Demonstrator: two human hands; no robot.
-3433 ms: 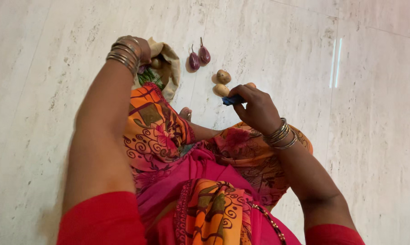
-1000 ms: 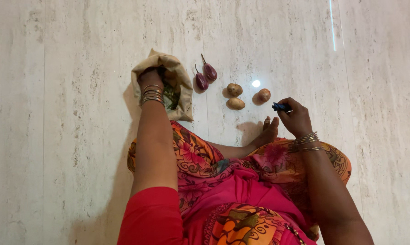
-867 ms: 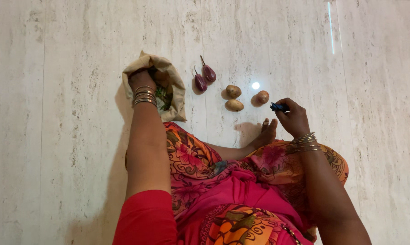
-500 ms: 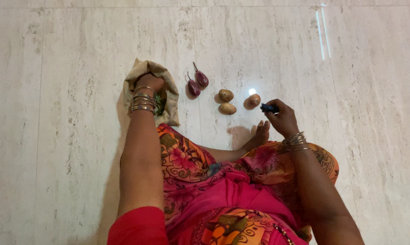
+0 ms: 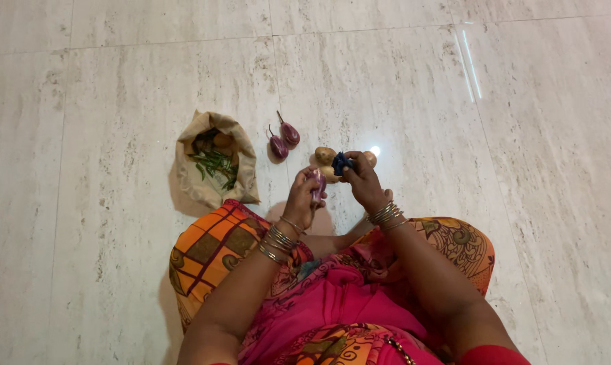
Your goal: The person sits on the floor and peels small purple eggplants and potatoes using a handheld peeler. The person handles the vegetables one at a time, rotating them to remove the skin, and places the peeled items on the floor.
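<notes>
- The left hand [image 5: 303, 196] carries a stack of thin metal bangles [image 5: 276, 241] at the wrist.
- The right hand [image 5: 361, 181] wears a like stack of bangles [image 5: 385, 214].
- A draped garment [image 5: 332, 297] covers lap and knees: bright pink at the middle, with orange, brown and floral swirl panels on either side of the pink.
- A red sleeve edge [image 5: 491, 355] shows below the right-wrist bangles, at the upper arm.

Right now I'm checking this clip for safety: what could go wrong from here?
The right hand holds a small blue tool close to the left hand, which grips a purple eggplant; a slip might nick the fingers. The potatoes on the smooth floor, just beyond both hands, could roll if knocked.
</notes>
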